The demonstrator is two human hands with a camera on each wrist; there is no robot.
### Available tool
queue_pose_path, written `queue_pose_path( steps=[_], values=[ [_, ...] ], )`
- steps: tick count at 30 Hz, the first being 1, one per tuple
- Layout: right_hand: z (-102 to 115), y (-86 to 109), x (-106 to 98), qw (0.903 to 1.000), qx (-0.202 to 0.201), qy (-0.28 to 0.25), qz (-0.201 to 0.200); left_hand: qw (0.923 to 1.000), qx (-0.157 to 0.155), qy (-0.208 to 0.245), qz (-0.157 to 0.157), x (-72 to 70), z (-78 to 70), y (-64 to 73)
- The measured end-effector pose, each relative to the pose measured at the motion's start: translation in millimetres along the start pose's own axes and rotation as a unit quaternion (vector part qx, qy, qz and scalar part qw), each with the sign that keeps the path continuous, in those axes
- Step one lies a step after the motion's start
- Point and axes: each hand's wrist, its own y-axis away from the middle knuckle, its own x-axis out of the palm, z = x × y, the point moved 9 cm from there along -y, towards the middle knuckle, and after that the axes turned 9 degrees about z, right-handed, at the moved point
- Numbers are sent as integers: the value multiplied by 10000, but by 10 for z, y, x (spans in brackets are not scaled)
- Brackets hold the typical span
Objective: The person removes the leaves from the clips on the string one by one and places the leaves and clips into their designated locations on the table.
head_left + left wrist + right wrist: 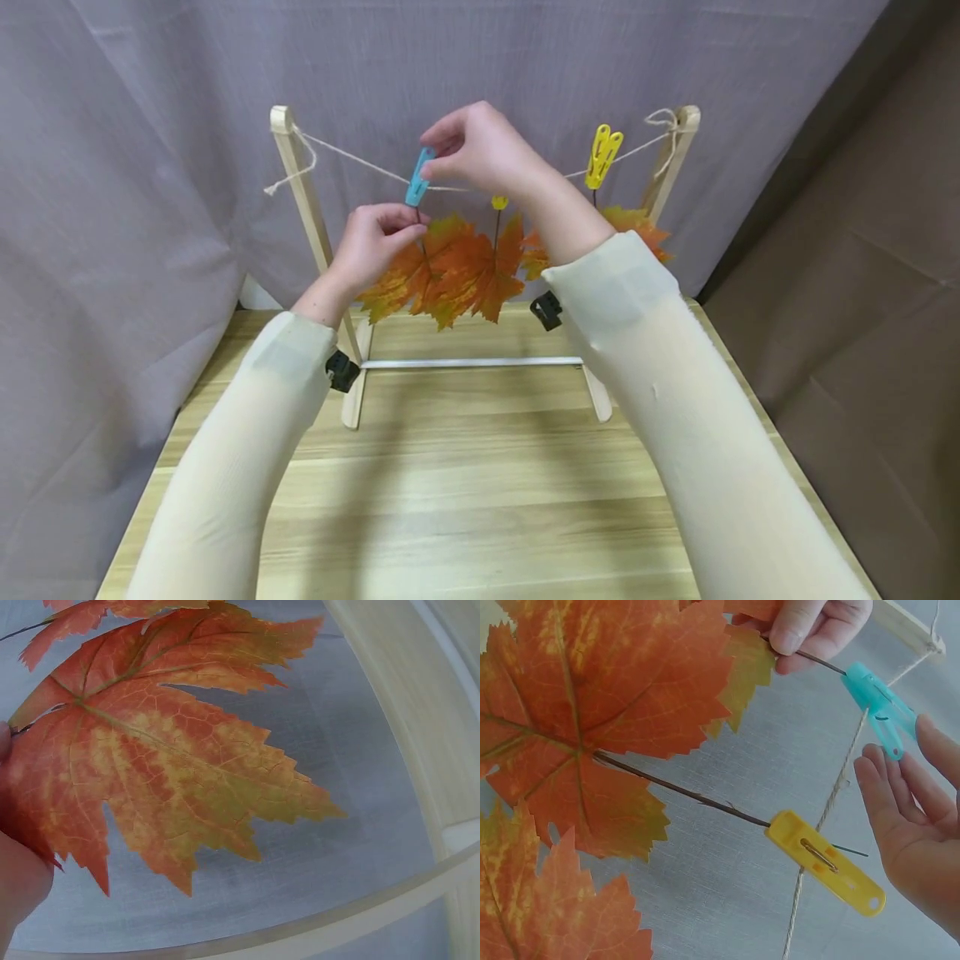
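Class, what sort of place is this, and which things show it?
Probably an indoor craft or filming corner: a wood-grain tabletop, drapes hung close behind and beside it, and a wooden frame whose string carries maple-style leaves on plastic clothespegs.

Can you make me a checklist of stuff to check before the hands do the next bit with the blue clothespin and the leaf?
1. Leaf stem steadied: ok, the left hand pinches it below the blue clothespin.
2. Stem in the blue clothespin: looks ok, it runs up to the clamping end.
3. Blue clothespin biting the string: cannot tell, they meet, but the bite is hidden.
4. Right hand clear of the blue clothespin: not ok, its fingers are right at the clothespin.
5. Other stems clipped: ok, the middle yellow clothespin and right yellow clothespin each have one.
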Motion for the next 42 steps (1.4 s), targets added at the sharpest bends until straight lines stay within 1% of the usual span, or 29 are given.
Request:
queue_pose_path(
  steps=[9, 14, 17, 22, 27, 33, 38, 42],
  values=[
    [-16, -54, -9, 9989, 269, 28, 381, 9997, -62, 71, 222, 45, -3, 9],
    [-34, -61, 11, 9975, 367, 183, 583, 9995, -67, 99, 290, 75, -9, 8],
    [-46, -57, 10, 9972, 376, 230, 610, 9995, -25, 45, 311, 87, -20, 8],
    [-60, -48, -33, 9984, 331, 153, 432, 9994, 105, -164, 290, 76, -45, -1],
    [-56, -38, -87, 9993, 323, 89, 160, 9987, 110, -388, 304, 76, -68, -10],
    [-21, 0, -155, 9995, 202, 137, -210, 9973, 88, -631, 362, 95, -53, -2],
    [-13, 23, -217, 9989, 109, 38, -447, 9970, 59, -667, 383, 96, -33, 15],
    [-24, 37, -260, 9985, 83, -24, -546, 9965, 43, -699, 450, 100, -7, 27]
  ],
)
